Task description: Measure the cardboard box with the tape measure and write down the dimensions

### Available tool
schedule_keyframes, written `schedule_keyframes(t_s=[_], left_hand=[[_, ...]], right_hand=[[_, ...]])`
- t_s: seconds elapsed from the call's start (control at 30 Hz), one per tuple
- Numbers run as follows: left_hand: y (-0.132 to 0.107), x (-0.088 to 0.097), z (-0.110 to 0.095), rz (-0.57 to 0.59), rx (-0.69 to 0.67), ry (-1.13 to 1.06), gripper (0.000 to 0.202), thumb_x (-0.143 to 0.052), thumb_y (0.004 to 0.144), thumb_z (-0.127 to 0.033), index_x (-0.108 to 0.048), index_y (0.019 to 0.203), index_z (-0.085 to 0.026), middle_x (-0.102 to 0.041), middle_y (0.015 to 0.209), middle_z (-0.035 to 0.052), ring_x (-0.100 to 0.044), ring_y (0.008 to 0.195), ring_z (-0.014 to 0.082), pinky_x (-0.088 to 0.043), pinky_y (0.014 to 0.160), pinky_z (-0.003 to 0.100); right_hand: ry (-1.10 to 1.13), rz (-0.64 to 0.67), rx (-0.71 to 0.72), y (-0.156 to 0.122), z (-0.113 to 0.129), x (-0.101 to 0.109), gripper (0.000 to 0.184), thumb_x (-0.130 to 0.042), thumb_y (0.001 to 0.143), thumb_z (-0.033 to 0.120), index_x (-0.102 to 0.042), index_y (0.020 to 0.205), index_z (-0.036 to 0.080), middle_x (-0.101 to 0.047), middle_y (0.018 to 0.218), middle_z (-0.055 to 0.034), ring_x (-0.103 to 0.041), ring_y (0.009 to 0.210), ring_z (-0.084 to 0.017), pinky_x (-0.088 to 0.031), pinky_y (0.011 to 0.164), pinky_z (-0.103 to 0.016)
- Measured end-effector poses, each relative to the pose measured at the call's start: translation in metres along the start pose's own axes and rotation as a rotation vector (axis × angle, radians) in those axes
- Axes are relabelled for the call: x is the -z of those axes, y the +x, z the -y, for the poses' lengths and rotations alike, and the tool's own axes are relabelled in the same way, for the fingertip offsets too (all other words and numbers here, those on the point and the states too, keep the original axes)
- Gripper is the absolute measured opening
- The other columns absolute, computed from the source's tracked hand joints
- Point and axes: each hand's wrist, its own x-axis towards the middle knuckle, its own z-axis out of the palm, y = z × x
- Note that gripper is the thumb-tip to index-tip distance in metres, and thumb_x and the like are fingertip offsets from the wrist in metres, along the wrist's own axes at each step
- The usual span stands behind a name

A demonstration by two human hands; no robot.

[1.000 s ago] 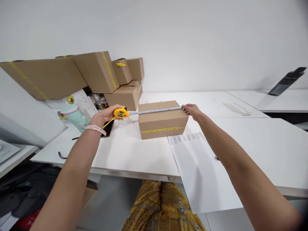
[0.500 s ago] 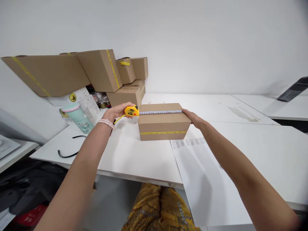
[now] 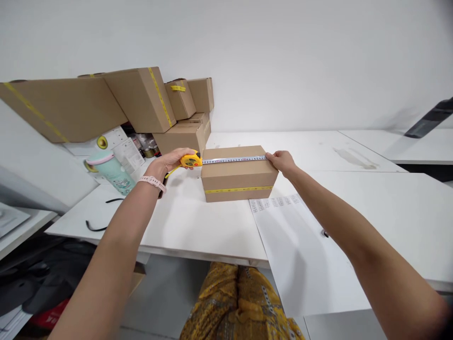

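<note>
White desk (image 3: 177,231) against plain white wall (image 3: 300,61); cardboard box (image 3: 237,182) sits mid-desk, blade (image 3: 233,160) laid across its top. Left hand (image 3: 170,162) has fingers wrapped round yellow tape measure (image 3: 191,160) just beside box's left edge; case label too small to read. Right hand (image 3: 282,162) grips blade's end at box's right edge, thumb on top, other fingers partly hidden, blade tip covered. Runs of single digits legible on blade, incl. 1 2 3 4 5 6 7; red-marked figures unclear. Yellow strip (image 3: 239,190) on box front has small markings, unreadable. Paper sheet (image 3: 297,259) overhangs desk edge, rows of tiny print at top, illegible; right forearm covers part. Small dark object (image 3: 325,233) beside that forearm, unidentifiable. Mint tumbler (image 3: 115,174) at left, print unclear; avocado picture (image 3: 102,141) behind. Stacked cartons (image 3: 138,101) carry yellow strips, text unreadable. Red item (image 3: 49,315) lower left, lettering partial. Black bottle (image 3: 430,118) cut off by right edge.
</note>
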Motion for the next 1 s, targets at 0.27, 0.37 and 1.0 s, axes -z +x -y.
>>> schedule_keyframes(t_s=[0.27, 0.37, 1.0], left_hand=[[-0.11, -0.097, 0.008, 0.396, 0.063, -0.056, 0.063, -0.087, 0.068, -0.036, -0.063, 0.124, -0.018, -0.071, 0.103, 0.0093, -0.069, 0.075, 0.0199, -0.059, 0.065, 0.034], [-0.149, -0.172, 0.046, 0.453, 0.129, -0.311, 0.055, -0.088, 0.068, -0.036, -0.061, 0.113, -0.018, -0.066, 0.104, 0.0075, -0.068, 0.079, 0.0173, -0.057, 0.071, 0.032], [-0.086, -0.228, 0.024, 0.139, 0.013, -0.622, 0.052, -0.08, 0.07, -0.061, -0.057, 0.088, -0.018, -0.06, 0.076, 0.0016, -0.065, 0.063, 0.0163, -0.058, 0.067, 0.035]], right_hand=[[0.237, 0.044, 0.251, -0.009, 0.038, 0.015, 0.03, -0.059, 0.094, 0.042, -0.055, 0.073, 0.021, -0.062, 0.084, -0.004, -0.053, 0.078, -0.016, -0.045, 0.079, -0.033], [0.061, 0.286, 0.349, -0.019, 0.05, 0.003, 0.032, -0.059, 0.093, 0.049, -0.057, 0.077, 0.021, -0.061, 0.083, -0.0038, -0.053, 0.078, -0.018, -0.046, 0.078, -0.035], [-0.184, 0.367, 0.194, 0.019, 0.088, -0.045, 0.032, -0.066, 0.084, 0.056, -0.061, 0.089, 0.025, -0.07, 0.089, -0.0087, -0.061, 0.075, -0.024, -0.049, 0.072, -0.043]])
